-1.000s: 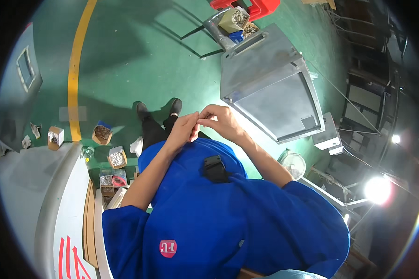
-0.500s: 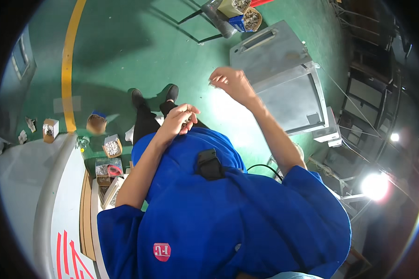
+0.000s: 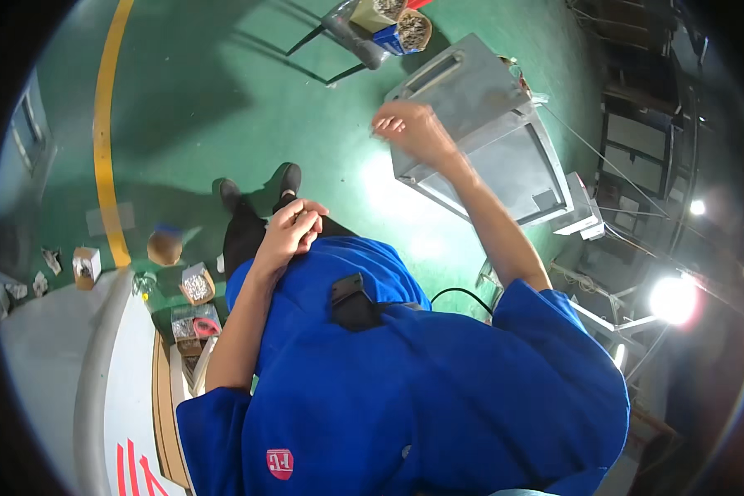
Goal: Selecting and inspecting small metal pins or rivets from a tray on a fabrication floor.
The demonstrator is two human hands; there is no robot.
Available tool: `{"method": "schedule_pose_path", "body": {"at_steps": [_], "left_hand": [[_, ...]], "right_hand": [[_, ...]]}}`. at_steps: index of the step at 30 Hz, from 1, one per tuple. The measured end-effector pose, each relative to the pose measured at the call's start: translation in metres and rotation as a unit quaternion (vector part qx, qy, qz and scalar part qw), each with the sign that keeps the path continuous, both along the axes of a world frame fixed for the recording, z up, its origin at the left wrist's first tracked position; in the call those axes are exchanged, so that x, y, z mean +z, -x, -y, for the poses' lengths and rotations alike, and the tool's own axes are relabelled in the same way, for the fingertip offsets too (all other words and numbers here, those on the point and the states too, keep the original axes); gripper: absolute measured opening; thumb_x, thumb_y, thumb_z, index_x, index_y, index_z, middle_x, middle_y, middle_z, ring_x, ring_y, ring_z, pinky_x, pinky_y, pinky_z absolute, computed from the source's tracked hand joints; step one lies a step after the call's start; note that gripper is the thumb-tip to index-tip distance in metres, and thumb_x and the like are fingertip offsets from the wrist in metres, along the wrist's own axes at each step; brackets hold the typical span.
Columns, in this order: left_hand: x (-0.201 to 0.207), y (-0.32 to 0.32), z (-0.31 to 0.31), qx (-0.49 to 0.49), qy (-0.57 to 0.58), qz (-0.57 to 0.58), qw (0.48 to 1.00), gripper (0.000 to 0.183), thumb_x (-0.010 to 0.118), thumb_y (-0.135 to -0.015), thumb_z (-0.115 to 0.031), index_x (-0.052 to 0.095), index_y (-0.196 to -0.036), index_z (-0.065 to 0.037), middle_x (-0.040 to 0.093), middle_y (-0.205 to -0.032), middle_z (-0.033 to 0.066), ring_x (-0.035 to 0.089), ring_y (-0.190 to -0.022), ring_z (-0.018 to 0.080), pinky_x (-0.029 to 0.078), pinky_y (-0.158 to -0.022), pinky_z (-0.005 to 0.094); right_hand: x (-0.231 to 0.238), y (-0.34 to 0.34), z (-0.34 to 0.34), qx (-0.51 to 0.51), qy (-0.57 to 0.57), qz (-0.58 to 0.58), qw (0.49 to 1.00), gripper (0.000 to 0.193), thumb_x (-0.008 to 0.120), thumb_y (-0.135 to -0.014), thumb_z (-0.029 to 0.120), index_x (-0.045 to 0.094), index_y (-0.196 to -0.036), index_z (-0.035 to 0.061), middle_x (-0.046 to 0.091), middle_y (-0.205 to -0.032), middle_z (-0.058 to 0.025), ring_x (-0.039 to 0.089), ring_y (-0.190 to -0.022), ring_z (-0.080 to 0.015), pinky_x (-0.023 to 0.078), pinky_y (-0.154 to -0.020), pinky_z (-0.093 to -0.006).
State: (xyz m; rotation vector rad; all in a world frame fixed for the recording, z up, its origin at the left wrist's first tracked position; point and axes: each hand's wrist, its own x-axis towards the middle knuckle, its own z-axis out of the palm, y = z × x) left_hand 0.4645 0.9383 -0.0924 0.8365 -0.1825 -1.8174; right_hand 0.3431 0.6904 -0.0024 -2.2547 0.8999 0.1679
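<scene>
My left hand (image 3: 293, 229) is held low in front of my waist, above my dark trousers, with its fingers curled inward. What lies in its palm, if anything, is hidden. My right hand (image 3: 415, 132) is stretched forward beside the grey metal cabinet (image 3: 517, 169), apart from my left. Its fingers are bent and pinched, somewhat smeared by motion. A tiny pale thing may sit at the fingertips, too small to name.
A dark chair (image 3: 347, 37) ahead bears a blue box (image 3: 407, 35) of small metal pieces. At left, open cartons (image 3: 197, 285) stand on the green floor near a white-sided bench (image 3: 126, 380). A bright lamp (image 3: 674, 299) glares at right, and a yellow line (image 3: 103, 140) crosses the floor.
My left hand has shifted a little left, its fingers drawn closer together. The right hand stays raised, slightly farther forward and nearer the cabinet. The whole view has turned slightly.
</scene>
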Motion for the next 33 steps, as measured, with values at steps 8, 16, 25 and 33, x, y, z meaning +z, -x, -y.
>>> {"method": "schedule_pose_path", "body": {"at_steps": [8,16,25,33], "left_hand": [[-0.003,0.003,-0.009,0.027,-0.043,-0.014,0.999,0.018,0.051,-0.087,-0.010,0.056,-0.100,0.000,0.050,-0.077,0.0030,0.045,-0.061,0.0063,0.033,-0.045,0.0169],[0.013,0.005,-0.020,0.034,-0.018,0.103,0.994,0.015,0.053,-0.086,-0.016,0.057,-0.095,-0.005,0.055,-0.069,-0.0004,0.048,-0.054,0.0050,0.033,-0.042,0.0183],[0.047,-0.011,-0.061,0.108,0.019,0.072,0.991,0.018,0.056,-0.088,-0.020,0.054,-0.099,-0.005,0.054,-0.073,0.0006,0.047,-0.056,0.0040,0.031,-0.043,0.0178],[0.082,-0.043,-0.130,0.199,0.042,0.040,0.978,0.018,0.051,-0.092,-0.014,0.051,-0.105,-0.002,0.052,-0.081,0.0018,0.041,-0.059,0.0031,0.030,-0.046,0.0159]], "right_hand": [[-0.029,0.005,-0.108,0.074,-0.119,-0.018,0.990,0.022,0.060,-0.081,0.023,0.059,-0.079,0.0011,0.060,-0.073,-0.0131,0.059,-0.068,-0.0270,0.046,-0.064,-0.0364],[-0.017,0.003,-0.141,0.053,-0.166,0.014,0.985,0.019,0.066,-0.079,0.016,0.059,-0.081,-0.0010,0.059,-0.066,-0.0123,0.058,-0.060,-0.0206,0.045,-0.056,-0.0310],[0.000,-0.027,-0.164,0.042,-0.162,0.126,0.978,0.011,0.063,-0.075,0.006,0.062,-0.082,-0.0022,0.066,-0.073,-0.0099,0.064,-0.068,-0.0146,0.049,-0.063,-0.0275],[0.020,-0.134,-0.191,0.097,-0.142,0.215,0.961,0.012,0.065,-0.074,0.007,0.059,-0.081,-0.0018,0.064,-0.072,-0.0082,0.062,-0.067,-0.0129,0.049,-0.063,-0.0263]]}}
